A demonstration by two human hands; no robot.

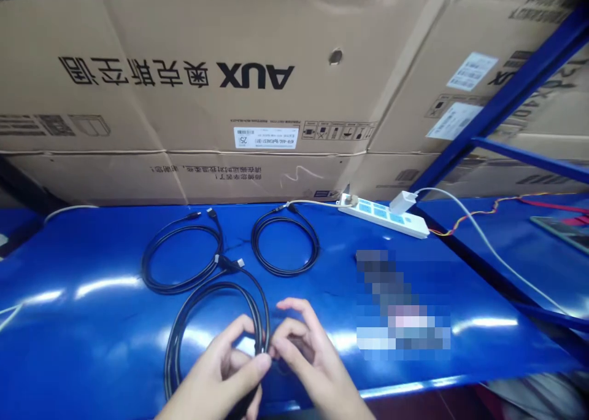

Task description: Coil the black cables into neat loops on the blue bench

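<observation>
"What does the left hand (216,371) have?"

"It pinches a thin black cable (173,361) between thumb and fingers, near the front edge of the bench."

"And the right hand (306,358)?"

"Its fingers curl inward just beside the left hand, close to the same cable. Whether it is gripping anything, you can't tell."

"Where does the cable lie?"

"In a loose coil on the glossy blue bench (78,328), reaching up from the hands to a small black connector (229,263)."

"What's around it?"

"A second coiled black cable (181,260) lies just beyond that connector, and a third coiled black cable (285,245) lies to its right. Further right, a white power strip (381,216) with blue switches carries a white plug adapter (401,202) trailing a white cord (483,248). A pixelated patch (400,303) hides whatever lies on the bench below it."

"And behind?"

"Large cardboard boxes (255,76) printed AUX stand against the bench's back edge, with a blue steel shelf frame (519,94) at the right."
</observation>
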